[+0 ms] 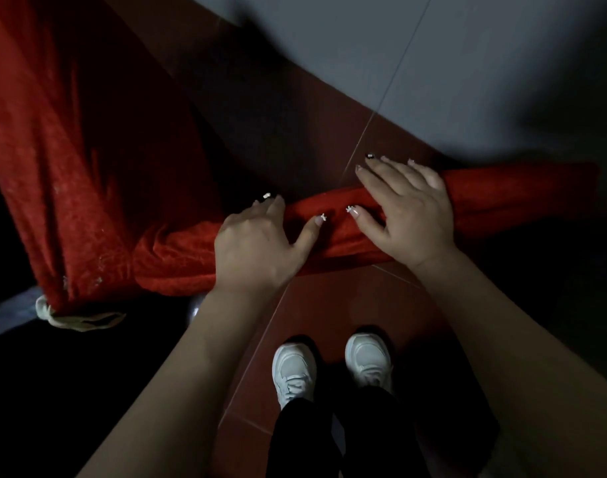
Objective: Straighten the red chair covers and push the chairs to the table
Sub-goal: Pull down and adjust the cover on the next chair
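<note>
A chair in a red velvet cover stands right in front of me, seen from above in dim light. Its covered top edge runs across the middle of the view. My left hand lies on that edge, fingers reaching over the far side and thumb stretched along the cloth. My right hand rests flat on the same edge just to the right, fingers spread. To the left, a second stretch of red cover hangs down, with a strip of white lining showing at its lower corner.
My feet in white shoes stand on dark red floor tiles directly behind the chair. Grey floor tiles spread beyond the chair at the top. The left and right sides are too dark to make out.
</note>
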`<state>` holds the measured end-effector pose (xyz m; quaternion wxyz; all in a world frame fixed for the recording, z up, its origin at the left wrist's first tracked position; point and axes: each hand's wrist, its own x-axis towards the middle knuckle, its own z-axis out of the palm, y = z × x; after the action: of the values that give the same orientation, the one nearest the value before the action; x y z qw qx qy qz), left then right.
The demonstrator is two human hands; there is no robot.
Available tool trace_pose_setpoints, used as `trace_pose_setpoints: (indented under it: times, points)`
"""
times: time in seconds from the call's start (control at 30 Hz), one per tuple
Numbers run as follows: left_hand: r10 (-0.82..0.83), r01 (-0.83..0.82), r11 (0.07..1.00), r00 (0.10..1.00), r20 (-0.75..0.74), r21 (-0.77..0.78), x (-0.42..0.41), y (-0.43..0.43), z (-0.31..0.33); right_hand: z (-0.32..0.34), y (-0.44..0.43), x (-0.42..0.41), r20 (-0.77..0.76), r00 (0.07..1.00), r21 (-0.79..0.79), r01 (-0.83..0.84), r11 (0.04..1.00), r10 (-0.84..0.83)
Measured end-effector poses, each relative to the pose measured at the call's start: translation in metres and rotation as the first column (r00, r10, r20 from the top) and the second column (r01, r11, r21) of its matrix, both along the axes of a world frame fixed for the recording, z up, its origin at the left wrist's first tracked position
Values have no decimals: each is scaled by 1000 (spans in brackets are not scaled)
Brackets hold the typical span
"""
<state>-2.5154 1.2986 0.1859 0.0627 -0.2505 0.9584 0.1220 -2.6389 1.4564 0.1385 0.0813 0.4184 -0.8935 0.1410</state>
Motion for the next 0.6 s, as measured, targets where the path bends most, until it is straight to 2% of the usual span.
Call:
trace_pose_setpoints:
  times: [0.1, 0.23, 0.6]
  points:
    - [-6, 6, 1000, 1000, -6, 25, 9, 8, -6, 0, 4, 11, 5, 999, -22, 47, 999, -47]
    - [-49, 50, 997, 999, 12, -53, 16, 13, -13, 3, 5, 25, 25, 993, -11, 116, 993, -116]
    - [-173, 166, 981, 983, -68, -97, 47, 17, -21, 4, 18, 87, 103, 961, 52, 254, 966, -258]
